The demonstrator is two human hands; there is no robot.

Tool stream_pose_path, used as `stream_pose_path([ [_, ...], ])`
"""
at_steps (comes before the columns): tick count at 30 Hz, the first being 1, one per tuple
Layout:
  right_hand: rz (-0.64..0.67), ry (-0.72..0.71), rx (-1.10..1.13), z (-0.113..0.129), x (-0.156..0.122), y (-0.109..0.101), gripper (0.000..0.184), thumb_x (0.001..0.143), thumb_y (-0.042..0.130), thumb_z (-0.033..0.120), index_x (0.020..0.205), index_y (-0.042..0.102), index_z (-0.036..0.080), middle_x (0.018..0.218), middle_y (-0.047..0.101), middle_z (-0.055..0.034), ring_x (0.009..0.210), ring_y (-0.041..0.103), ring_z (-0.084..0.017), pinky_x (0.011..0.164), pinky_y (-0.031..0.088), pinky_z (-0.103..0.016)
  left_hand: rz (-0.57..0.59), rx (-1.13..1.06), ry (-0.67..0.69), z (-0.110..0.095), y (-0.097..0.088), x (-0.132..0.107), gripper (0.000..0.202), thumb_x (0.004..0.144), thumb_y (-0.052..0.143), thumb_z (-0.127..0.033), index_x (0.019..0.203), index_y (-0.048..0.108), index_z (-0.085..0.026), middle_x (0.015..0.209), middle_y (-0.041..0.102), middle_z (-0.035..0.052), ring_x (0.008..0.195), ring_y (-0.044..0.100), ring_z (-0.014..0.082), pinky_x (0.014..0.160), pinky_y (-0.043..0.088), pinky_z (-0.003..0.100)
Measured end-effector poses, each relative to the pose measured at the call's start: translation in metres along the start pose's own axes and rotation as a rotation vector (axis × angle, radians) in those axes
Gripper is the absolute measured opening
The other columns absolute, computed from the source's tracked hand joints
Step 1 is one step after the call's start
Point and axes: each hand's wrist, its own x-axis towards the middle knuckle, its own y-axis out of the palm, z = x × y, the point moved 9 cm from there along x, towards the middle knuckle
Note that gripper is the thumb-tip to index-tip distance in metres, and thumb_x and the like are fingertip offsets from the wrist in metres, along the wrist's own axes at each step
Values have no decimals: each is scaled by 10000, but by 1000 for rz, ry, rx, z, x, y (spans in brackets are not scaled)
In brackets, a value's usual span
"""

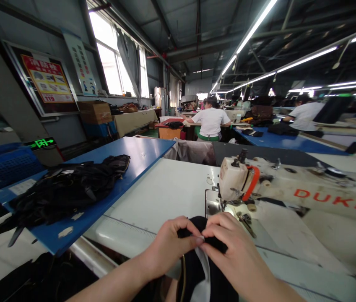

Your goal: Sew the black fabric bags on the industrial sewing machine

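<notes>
My left hand (pixel 178 237) and my right hand (pixel 228 241) meet in front of the sewing machine (pixel 291 188), each pinching the edge of a black fabric piece (pixel 220 277). A pale grey strip (pixel 203 274) runs down from my fingertips along the black fabric. Along its left side shows a brass-coloured zipper (pixel 183 277). The exact spot under my fingertips is partly hidden. Just beyond my right hand are the machine's needle area and metal plate (pixel 213 203).
A heap of black fabric pieces (pixel 71 188) lies on the blue table (pixel 143 149) at left. The white sewing table (pixel 165 184) carries a ruler strip (pixel 127 225). A person in a white shirt (pixel 211 121) sits ahead; another person (pixel 305 115) works at right.
</notes>
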Motion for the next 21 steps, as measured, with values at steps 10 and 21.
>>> stream_pose_path([
  [10,-68,-39,111,0,1,-10,195,880,509,192,693,561,209,743,566,-18,757,509,-187,686,423,-350,66,130,51,-17,0,-1,336,635,735,-190,952,627,-169,851,603,16,797,556,171,749,446,289],
  [21,-112,38,279,-3,4,-10,161,907,469,207,765,545,208,807,517,-22,724,512,-160,649,415,-283,-101,664,421,-46,8,-26,551,739,637,-223,1268,482,-238,1467,304,99,1382,114,347,1079,-28,588],
])
